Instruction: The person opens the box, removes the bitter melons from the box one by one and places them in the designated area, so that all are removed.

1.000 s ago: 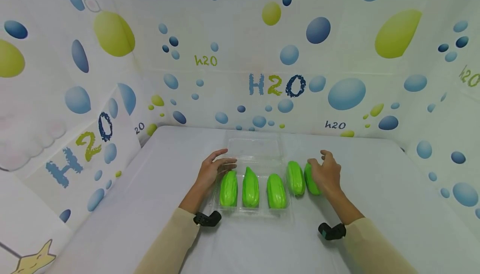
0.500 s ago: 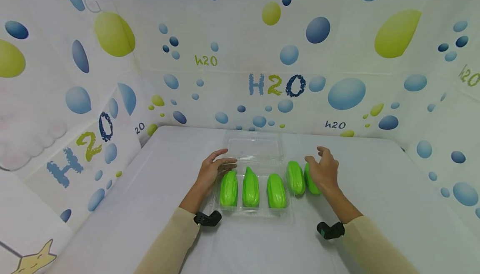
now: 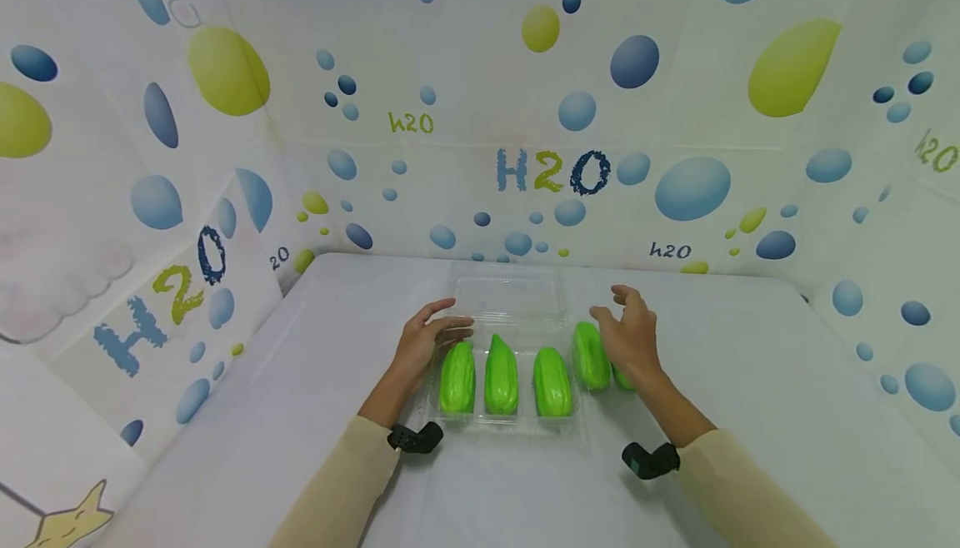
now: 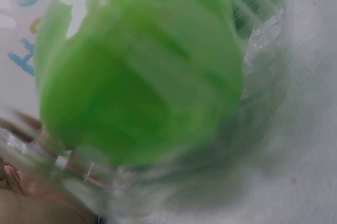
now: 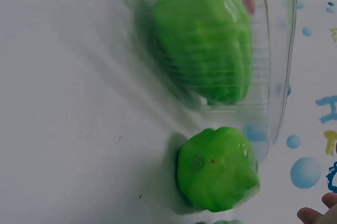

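A clear plastic box (image 3: 480, 421) with three compartments stands on the table, its lid (image 3: 506, 294) folded back. Each compartment holds one glossy green ridged vegetable; these are the left one (image 3: 457, 377), middle one (image 3: 502, 377) and right one (image 3: 553, 383). My left hand (image 3: 420, 346) rests by the box's left side with fingers extended over its far corner. Two similar vegetables lie on the table right of the box: a nearer one (image 3: 591, 356) and another (image 3: 622, 379) mostly hidden by my right hand (image 3: 633, 336). That hand hovers there, fingers apart, holding nothing.
White cloth covers the table (image 3: 517, 490). Behind and beside it hang white sheets (image 3: 465, 57) printed with blue and green drops. A black wrist camera (image 3: 415, 438) sits on the left wrist, and a second camera (image 3: 649, 460) on the right.
My right hand has moved left, from the outer loose vegetable toward the one beside the box. My left hand and the box have stayed in place.
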A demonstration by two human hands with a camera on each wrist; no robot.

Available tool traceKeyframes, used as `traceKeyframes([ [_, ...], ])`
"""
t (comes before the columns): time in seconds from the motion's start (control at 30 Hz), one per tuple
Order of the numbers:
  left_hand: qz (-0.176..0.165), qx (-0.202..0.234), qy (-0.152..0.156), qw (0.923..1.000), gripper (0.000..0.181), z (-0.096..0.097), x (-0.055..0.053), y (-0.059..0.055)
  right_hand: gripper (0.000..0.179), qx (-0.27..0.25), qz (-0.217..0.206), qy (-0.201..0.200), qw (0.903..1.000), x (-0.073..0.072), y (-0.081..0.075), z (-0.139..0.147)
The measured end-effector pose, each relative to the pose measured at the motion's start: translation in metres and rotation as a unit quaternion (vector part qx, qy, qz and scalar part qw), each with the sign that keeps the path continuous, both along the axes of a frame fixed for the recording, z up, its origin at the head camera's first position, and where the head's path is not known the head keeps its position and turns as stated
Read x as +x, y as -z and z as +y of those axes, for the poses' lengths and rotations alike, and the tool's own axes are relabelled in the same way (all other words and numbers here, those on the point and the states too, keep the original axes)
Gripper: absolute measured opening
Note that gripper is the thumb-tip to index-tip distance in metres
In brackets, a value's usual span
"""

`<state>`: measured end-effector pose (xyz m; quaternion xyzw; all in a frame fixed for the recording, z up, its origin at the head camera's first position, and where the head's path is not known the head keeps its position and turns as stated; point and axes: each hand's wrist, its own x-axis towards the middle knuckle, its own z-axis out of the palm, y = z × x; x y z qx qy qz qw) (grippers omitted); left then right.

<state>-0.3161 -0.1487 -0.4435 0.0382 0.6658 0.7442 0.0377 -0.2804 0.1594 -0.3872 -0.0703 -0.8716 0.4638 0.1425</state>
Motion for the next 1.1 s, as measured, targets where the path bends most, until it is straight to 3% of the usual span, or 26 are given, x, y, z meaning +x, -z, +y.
traceKeyframes([
  [0.7, 0.006, 0.004, 0.002, 1.0000, 0.042, 0.000, 0.001, -0.001, 0.058, -0.028, 0.014, -0.055, 0.9980, 0.002, -0.006, -0.031],
  [1.1, 0.007, 0.000, 0.001, 1.0000, 0.041, -0.001, -0.001, 0.003, 0.057, -0.021, 0.020, -0.073, 0.9969, 0.008, 0.000, -0.056],
])
